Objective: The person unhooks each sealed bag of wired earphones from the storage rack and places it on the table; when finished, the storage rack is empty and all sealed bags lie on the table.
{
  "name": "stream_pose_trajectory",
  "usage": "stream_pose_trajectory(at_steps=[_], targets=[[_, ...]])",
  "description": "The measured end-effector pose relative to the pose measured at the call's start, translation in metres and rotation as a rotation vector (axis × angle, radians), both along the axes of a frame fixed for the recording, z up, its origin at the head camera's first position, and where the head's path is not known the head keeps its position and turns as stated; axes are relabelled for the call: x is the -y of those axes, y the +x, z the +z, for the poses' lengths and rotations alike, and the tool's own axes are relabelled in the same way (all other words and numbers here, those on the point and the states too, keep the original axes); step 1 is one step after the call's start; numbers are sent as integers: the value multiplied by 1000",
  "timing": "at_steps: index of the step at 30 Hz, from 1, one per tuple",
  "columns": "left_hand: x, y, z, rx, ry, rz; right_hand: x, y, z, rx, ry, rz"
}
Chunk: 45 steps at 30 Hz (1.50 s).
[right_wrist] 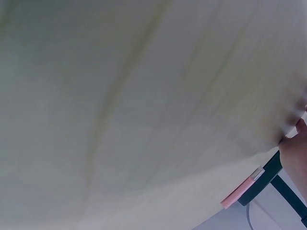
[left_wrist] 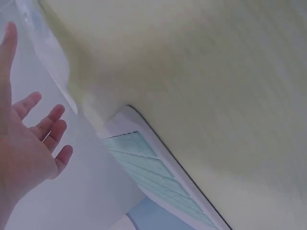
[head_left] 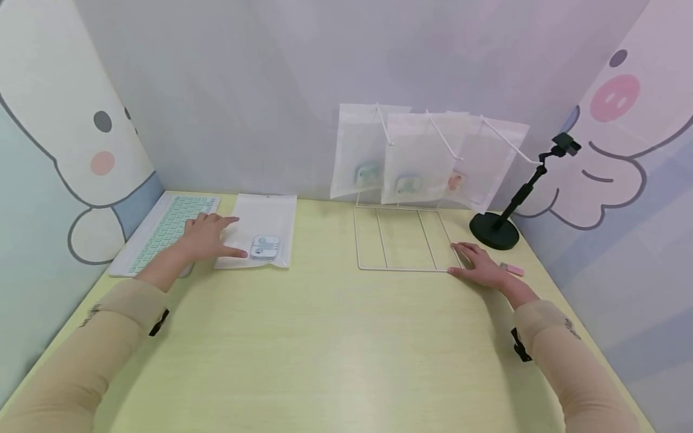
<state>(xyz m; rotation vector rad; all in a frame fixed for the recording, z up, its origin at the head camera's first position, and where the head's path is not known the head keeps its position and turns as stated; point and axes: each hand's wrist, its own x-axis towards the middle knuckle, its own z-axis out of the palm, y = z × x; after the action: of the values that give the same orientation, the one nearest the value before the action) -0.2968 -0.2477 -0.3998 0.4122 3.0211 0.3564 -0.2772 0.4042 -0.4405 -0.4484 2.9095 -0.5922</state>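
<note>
The earphone pouch [head_left: 261, 224] is lying flat on the surface [head_left: 335, 349] by the left hand [head_left: 208, 239], its grip spreading released; the right hand [head_left: 480, 268] is resting unclenched at the wire display rack's [head_left: 403, 270] corner. Uneven pressing there could be tipping the hanging pouches [head_left: 414, 150].

Desk alcove, indoor, office or study type; exact kind cannot be told. Enclosure: 3 walls, the back wall [head_left: 243, 90] plain grey, the 2 side walls [head_left: 32, 240] printed with large cartoon animals [head_left: 612, 150]. Furnishing: 1 pale wood-look desk [head_left: 335, 349], bearing 1 keyboard [head_left: 168, 228] with mint-green keys and 1 black jointed stand [head_left: 521, 195]. Shop-like display: 1 white wire rack [head_left: 400, 270], 3 hooks [head_left: 444, 136] hung with pale packets [head_left: 414, 153].
</note>
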Motion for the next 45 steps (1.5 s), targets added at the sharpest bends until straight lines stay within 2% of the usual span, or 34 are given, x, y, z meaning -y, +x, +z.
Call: stream_pose_trajectory(at_steps=[5,12,15,18,26,34,39,45], targets=[[-12,-7,21,-70,72,3,2,-1,3,4,3,3],[-45,-25,53,-141,270,9,3,-3,6,21,14,-5],[-64,-33,63,-166,343,4,4,-3,6,16,11,-5],[-84,-42,68,-184,407,-11,4,-3,5,13,11,-5],[-136,-73,64,-212,560,-23,4,-1,7,26,27,-11],[-184,-91,59,-230,753,-6,2,-2,5,16,25,-2],[-202,-98,55,-238,822,14,0,-4,2,13,22,1],[-211,-106,45,-223,864,53,-2,-3,1,19,20,1]])
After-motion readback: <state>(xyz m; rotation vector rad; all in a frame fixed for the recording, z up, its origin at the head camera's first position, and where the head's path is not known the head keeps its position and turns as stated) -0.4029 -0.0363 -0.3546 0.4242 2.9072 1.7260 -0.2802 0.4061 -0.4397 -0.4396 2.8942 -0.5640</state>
